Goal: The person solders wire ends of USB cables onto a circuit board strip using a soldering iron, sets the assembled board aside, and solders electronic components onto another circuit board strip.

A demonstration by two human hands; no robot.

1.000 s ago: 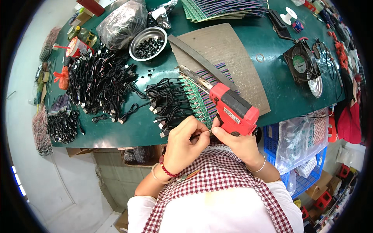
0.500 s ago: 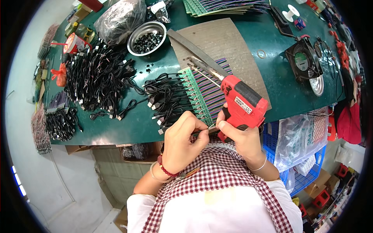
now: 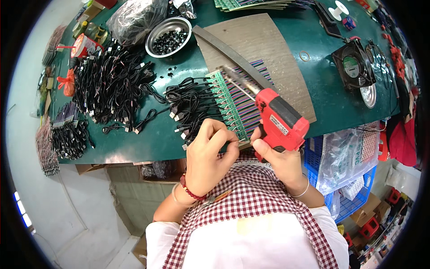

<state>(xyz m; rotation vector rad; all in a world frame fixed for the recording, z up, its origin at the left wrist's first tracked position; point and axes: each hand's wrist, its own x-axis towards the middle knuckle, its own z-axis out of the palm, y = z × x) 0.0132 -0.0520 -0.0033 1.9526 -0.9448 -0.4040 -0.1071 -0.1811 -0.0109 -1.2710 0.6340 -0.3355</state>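
My right hand [image 3: 284, 163] is wrapped round the grip of a red soldering gun [image 3: 283, 120], whose metal tip points away to the far left over a green circuit board strip [image 3: 224, 96]. Striped coloured ribbon wires [image 3: 251, 101] run to the right from the strip. Black USB cables [image 3: 190, 96] lie along its left side. At the strip's near end, my left hand [image 3: 208, 154] is closed, thumb and fingertips pinched together on a thin dark cable end that is mostly hidden by the fingers.
A brown board [image 3: 251, 38] lies under the strip, with a long metal bar [image 3: 230, 54] across it. To the left are a big pile of black cables [image 3: 112, 85] and a metal bowl [image 3: 152, 33] of small black parts. A fan [image 3: 353, 65] stands at the right.
The near end of the strip shows more now, and a slightly wider gap separates my hands. The soldering gun has shifted a little to the right; both grips stay the same.
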